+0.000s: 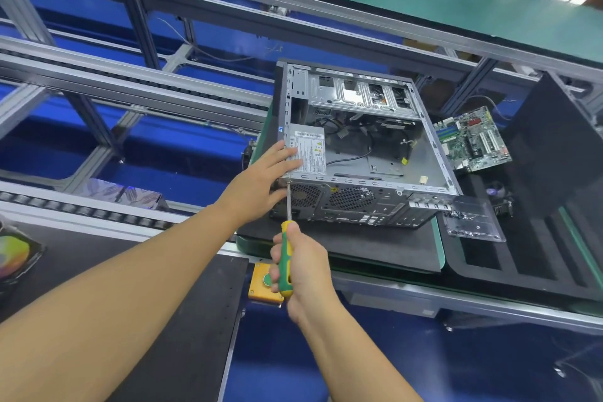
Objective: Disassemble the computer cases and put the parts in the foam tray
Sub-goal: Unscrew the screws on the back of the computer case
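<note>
An open grey metal computer case (368, 147) lies on its side on a black mat (359, 248), its rear panel facing near. The left hand (261, 183) lies on the case's near-left corner. Its fingers are straight and spread across the labelled grey power supply box (308, 153), and its thumb is down against the rear panel.

Just near of it, the right hand (300, 264) grips the handle of a green-and-yellow screwdriver (285, 254). The steel shaft points up to the rear panel's top-left corner, right beside the left thumb.

A strip of bare mat runs between the rear panel and the mat's near edge. The case's left side sits close to the mat's left edge.

To the right is a black foam tray (522, 264) with long slots. One green motherboard (471, 140) lies at its far end, just beside the case, and one clear plastic holder (473, 219) lies nearer.

One case, one screwdriver and two round fan grilles on the rear panel are in view. A yellow box with a green button (264, 284) sits below the right hand.
</note>
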A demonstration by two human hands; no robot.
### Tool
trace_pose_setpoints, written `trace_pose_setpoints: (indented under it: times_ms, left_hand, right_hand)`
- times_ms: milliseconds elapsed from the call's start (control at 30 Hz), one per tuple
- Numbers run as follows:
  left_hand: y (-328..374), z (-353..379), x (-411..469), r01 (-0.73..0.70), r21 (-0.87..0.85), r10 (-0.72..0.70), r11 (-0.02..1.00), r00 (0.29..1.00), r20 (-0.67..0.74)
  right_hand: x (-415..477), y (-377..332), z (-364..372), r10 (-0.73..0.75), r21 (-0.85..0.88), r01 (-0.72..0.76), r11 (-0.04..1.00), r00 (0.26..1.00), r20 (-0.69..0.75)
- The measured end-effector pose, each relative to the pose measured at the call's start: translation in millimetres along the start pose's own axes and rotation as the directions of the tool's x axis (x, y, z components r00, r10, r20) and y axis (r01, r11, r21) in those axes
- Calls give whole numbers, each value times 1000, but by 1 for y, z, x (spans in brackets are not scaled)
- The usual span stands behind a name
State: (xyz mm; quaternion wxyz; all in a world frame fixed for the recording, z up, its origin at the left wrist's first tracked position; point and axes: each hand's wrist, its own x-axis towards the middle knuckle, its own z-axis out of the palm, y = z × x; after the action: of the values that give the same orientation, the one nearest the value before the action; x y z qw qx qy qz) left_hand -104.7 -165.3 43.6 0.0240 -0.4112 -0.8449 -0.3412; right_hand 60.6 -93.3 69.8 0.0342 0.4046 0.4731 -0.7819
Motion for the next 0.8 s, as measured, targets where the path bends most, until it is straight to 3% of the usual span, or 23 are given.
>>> trace_pose_setpoints:
  times_ms: [33, 100, 167, 267, 333, 367, 400, 433, 467, 500, 600, 700, 800]
  left_hand:
    - [2, 0, -1, 8, -1, -8, 1000, 1000, 4]
    - [4, -2, -1, 20, 5, -20, 1000, 1000, 19]
    - [7, -7, 0, 27, 8, -27, 1000, 997, 68]
    - [23, -17, -6, 239, -150, -217, 959, 964, 150]
    - [39, -19, -20, 449, -277, -452, 849, 890, 58]
    - [46, -19, -27, 558, -350, -575, 752, 816, 66]
    - [52, -20, -32, 666, -450, -670, 595, 720, 179]
    - [59, -22, -36, 750, -520, -679, 410, 631, 375]
    - [66, -23, -40, 797, -533, -614, 285, 579, 537]
    - [71, -22, -43, 810, -524, -547, 263, 573, 610]
    - [79, -18, -45, 795, -528, -591, 297, 588, 552]
    - [77, -18, -46, 772, -619, -571, 144, 576, 586]
    - [70, -21, -52, 712, -702, -511, 9, 607, 609]
  right_hand:
    - [-1, 0, -1, -119, -183, 102, 978, 989, -87]
    - [-1, -1, -3, -355, -581, 193, 791, 918, -177]
    - [-2, -2, -3, -433, -733, 163, 660, 880, -194]
    - [3, 0, 0, -363, -614, 198, 764, 919, -155]
    - [4, -1, 3, -339, -574, 209, 792, 932, -128]
    - [4, -3, 4, -340, -591, 211, 779, 934, -114]
    - [4, -6, 5, -338, -614, 208, 761, 935, -102]
    - [4, -8, 6, -330, -637, 198, 745, 939, -95]
    - [2, -9, 8, -320, -651, 186, 736, 943, -93]
    - [0, -9, 9, -317, -654, 186, 733, 944, -87]
    - [-6, -7, 12, -319, -654, 208, 727, 946, -54]
    - [-5, -15, 7, -228, -599, 172, 782, 973, -19]
    - [-10, -27, -7, -41, -320, 65, 945, 996, 80]
